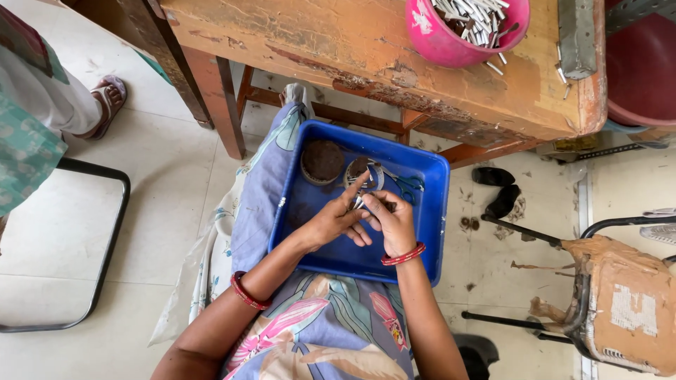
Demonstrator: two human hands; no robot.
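Both hands meet over a blue plastic tray that rests on the person's lap. The left hand has its index finger stretched forward and its other fingers curled, pinching a small metal piece at the fingertips. The right hand, just beside it and touching it, is closed around the same small piece from the other side; what exactly the piece is cannot be told, since the fingers hide most of it. Just beyond the fingertips, inside the tray, lies a thin metal ring, and beyond the left hand sits a round dark brown lid-like disc. Red bangles circle both wrists. Well ahead of the hands stands a worn wooden table, carrying a pink bowl filled with short metal strips.
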